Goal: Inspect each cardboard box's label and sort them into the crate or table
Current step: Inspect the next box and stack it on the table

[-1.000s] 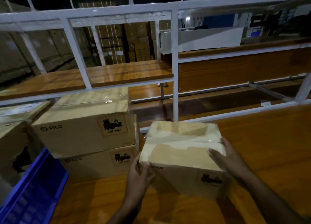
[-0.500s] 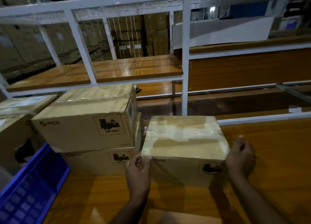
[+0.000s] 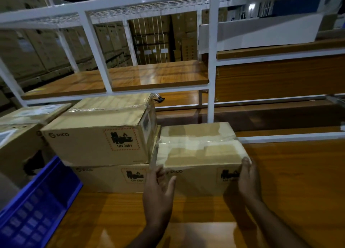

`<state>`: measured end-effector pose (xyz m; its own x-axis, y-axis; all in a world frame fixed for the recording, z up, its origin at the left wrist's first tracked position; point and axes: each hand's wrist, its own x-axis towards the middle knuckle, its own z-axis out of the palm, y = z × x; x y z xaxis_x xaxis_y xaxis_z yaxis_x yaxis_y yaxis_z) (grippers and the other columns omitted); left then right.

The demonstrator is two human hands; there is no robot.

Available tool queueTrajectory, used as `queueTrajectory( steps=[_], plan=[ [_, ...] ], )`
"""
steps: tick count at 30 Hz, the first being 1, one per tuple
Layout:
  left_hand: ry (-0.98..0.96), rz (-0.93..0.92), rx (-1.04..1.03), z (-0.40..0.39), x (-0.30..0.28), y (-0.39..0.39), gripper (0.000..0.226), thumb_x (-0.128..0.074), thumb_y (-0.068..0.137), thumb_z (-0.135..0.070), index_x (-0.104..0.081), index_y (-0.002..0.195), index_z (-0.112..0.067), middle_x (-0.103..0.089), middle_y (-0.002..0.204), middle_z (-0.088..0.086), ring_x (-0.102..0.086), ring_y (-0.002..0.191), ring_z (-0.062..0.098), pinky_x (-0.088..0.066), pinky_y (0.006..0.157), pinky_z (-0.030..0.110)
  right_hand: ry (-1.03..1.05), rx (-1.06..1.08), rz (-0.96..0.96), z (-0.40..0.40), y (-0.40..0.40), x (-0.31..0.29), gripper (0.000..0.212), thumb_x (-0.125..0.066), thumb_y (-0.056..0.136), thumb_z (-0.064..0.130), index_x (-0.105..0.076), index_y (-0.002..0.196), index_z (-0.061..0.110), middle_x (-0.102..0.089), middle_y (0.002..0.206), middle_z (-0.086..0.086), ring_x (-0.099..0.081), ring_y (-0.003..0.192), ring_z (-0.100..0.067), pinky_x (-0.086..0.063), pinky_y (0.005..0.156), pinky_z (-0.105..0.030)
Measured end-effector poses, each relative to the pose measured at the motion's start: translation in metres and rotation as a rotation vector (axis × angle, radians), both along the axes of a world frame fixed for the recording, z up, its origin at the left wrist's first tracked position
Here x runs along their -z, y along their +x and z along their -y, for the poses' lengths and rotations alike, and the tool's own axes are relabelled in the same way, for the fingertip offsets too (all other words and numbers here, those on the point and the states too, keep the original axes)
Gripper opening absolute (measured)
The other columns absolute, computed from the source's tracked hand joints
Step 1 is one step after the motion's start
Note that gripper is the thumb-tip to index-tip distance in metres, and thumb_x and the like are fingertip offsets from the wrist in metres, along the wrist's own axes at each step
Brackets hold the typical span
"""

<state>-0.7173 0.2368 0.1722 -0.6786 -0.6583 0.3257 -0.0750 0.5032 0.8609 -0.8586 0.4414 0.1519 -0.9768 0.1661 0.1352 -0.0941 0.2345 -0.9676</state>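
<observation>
Two hands on taped brown cardboard box (image 3: 199,160) sitting on shiny wooden table (image 3: 289,182), beside stacked boxes (image 3: 100,147). Left hand (image 3: 158,190) flat against left corner, fingers straight. Right hand (image 3: 249,180) flat against right side, fingers straight.

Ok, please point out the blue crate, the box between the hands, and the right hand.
blue crate (image 3: 37,206), head view, inner floor.
box between the hands (image 3: 199,152), head view, taped top.
right hand (image 3: 249,180), head view, back of hand.
</observation>
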Motion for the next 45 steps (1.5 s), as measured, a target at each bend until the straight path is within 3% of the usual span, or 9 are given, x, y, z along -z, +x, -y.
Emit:
queueTrajectory(
  steps=[4, 8, 12, 16, 19, 22, 26, 37, 45],
  plan=[
    [-0.429, 0.114, 0.173, 0.002, 0.003, -0.006, 0.054, -0.069, 0.091, -0.036, -0.049, 0.141, -0.030, -0.048, 0.141, -0.015, -0.041, 0.131, 0.000, -0.037, 0.111, 0.022, -0.003, -0.036, 0.045, -0.002, -0.014, -0.002, 0.056, -0.026, 0.092, 0.066, -0.036, 0.136, 0.032, -0.059, 0.111, 0.000, -0.062, 0.096, -0.020, -0.056, 0.068, -0.040],
    [-0.524, 0.210, 0.233, 0.008, 0.007, -0.014, 0.069, -0.067, 0.093, -0.039, -0.032, 0.152, -0.033, -0.024, 0.160, -0.014, -0.013, 0.147, 0.001, -0.012, 0.117, 0.019, 0.181, 0.044, -0.065, -0.002, -0.005, -0.003, 0.059, -0.036, 0.097, 0.055, -0.030, 0.146, 0.024, -0.050, 0.135, -0.008, -0.051, 0.124, -0.028, -0.054, 0.086, -0.046],
    [-0.523, 0.225, 0.232, 0.009, 0.008, -0.016, 0.069, -0.067, 0.093, -0.036, -0.030, 0.152, -0.036, -0.019, 0.161, -0.015, -0.007, 0.148, 0.001, -0.011, 0.118, 0.023, 0.435, 0.037, -0.313, 0.005, -0.001, 0.000, 0.051, -0.048, 0.099, 0.024, -0.037, 0.147, 0.014, -0.036, 0.153, -0.008, -0.030, 0.141, -0.023, -0.038, 0.107, -0.042],
    [-0.530, 0.211, 0.245, 0.013, 0.010, -0.018, 0.066, -0.066, 0.094, -0.035, -0.033, 0.151, -0.036, -0.020, 0.161, -0.015, -0.010, 0.149, 0.005, -0.016, 0.121, 0.028, 0.525, 0.005, -0.309, 0.010, -0.005, 0.007, 0.046, -0.043, 0.100, 0.023, -0.042, 0.145, 0.010, -0.028, 0.158, -0.010, -0.013, 0.148, -0.023, -0.031, 0.114, -0.053],
    [-0.554, 0.231, 0.253, 0.017, 0.010, -0.017, 0.068, -0.064, 0.095, -0.039, -0.029, 0.153, -0.034, -0.017, 0.163, -0.014, -0.009, 0.151, 0.007, -0.020, 0.124, 0.033, 0.686, 0.037, -0.346, 0.010, -0.003, -0.001, 0.045, -0.042, 0.099, 0.022, -0.046, 0.141, 0.008, -0.035, 0.154, -0.013, -0.017, 0.148, -0.027, -0.023, 0.118, -0.055],
    [-0.768, 0.332, 0.254, 0.016, 0.009, -0.017, 0.076, -0.046, 0.097, -0.056, -0.008, 0.158, -0.030, -0.002, 0.167, -0.009, 0.008, 0.154, 0.011, -0.008, 0.127, 0.044, 0.929, -0.077, -0.483, 0.019, 0.001, -0.009, 0.049, -0.053, 0.090, 0.020, -0.051, 0.137, 0.008, -0.045, 0.148, -0.012, -0.028, 0.145, -0.029, -0.010, 0.119, -0.057],
    [-0.995, 0.449, 0.316, 0.016, 0.008, -0.031, 0.083, -0.028, 0.097, -0.066, 0.013, 0.156, -0.025, 0.010, 0.167, 0.000, 0.021, 0.152, 0.015, 0.006, 0.125, 0.048, 1.027, -0.277, -0.494, 0.043, 0.011, -0.012, 0.060, -0.014, 0.098, 0.043, -0.041, 0.146, 0.019, -0.041, 0.153, -0.001, -0.025, 0.146, -0.014, 0.000, 0.122, -0.043],
    [-1.049, 0.521, 0.309, 0.022, 0.007, -0.050, 0.095, -0.044, 0.094, -0.063, 0.012, 0.158, -0.019, 0.005, 0.168, 0.004, 0.010, 0.154, 0.018, 0.008, 0.124, 0.049, 1.071, -0.302, -0.482, 0.044, 0.011, -0.011, 0.059, -0.016, 0.101, 0.044, -0.041, 0.146, 0.016, -0.043, 0.152, -0.004, -0.029, 0.145, -0.016, 0.003, 0.121, -0.039],
    [-0.925, 0.389, 0.372, 0.029, -0.002, -0.028, 0.087, -0.049, 0.095, -0.058, -0.004, 0.160, -0.021, -0.009, 0.168, -0.001, -0.001, 0.154, 0.011, 0.001, 0.126, 0.043, 0.925, -0.368, -0.491, 0.053, 0.029, -0.018, 0.050, -0.046, 0.098, 0.037, -0.043, 0.144, 0.018, -0.045, 0.149, -0.002, -0.031, 0.143, -0.014, -0.009, 0.123, -0.044]
  ],
)
